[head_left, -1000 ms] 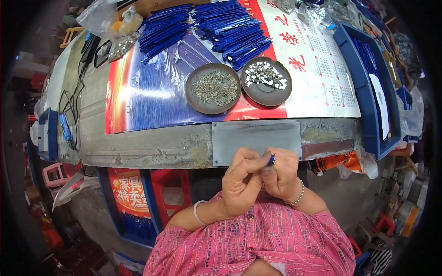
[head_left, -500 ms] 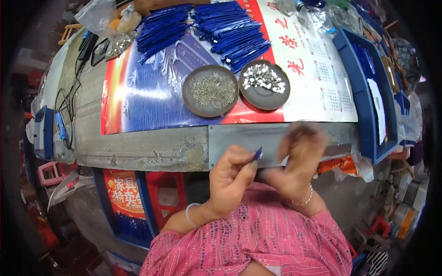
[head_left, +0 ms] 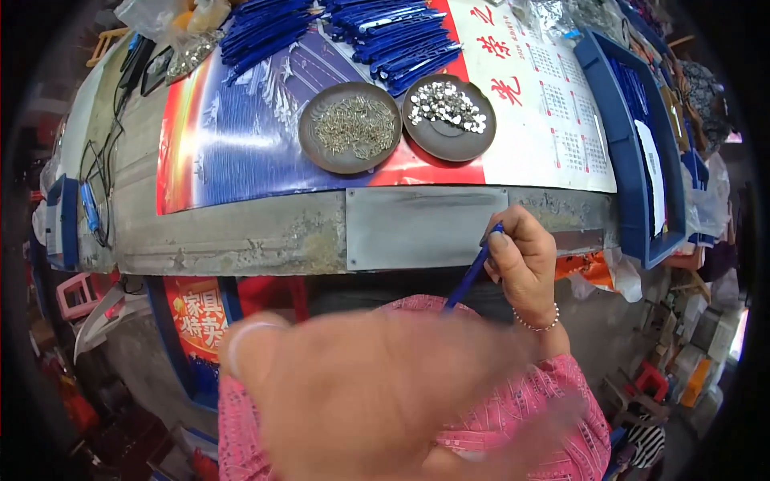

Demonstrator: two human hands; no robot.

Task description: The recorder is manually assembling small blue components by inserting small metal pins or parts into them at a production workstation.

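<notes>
My right hand (head_left: pixel 528 258) is closed, its thumb and fingers pinching the upper end of a slim blue stick-like piece (head_left: pixel 468 279). The piece slants down toward my chest, and its lower end is hidden behind my left hand (head_left: pixel 353 393). That left hand looms large and smeared by motion in front of my pink shirt, so its fingers cannot be read. Beyond the table's front edge sit two dark round dishes. Small thin metal pins fill the left dish (head_left: pixel 313 152), and shiny silvery bits lie in the right dish (head_left: pixel 449 151).
Piles of similar blue pieces (head_left: pixel 265 36) lie at the back on a calendar poster (head_left: pixel 545 152). A grey metal plate (head_left: pixel 417 228) is fixed at the table's front edge. A blue bin (head_left: pixel 626 192) stands at the right, a cable (head_left: pixel 100 172) at the left.
My left hand has swung down toward me and blurred across the view. My right hand, blurred before, now grips the blue piece. The view has shifted slightly.
</notes>
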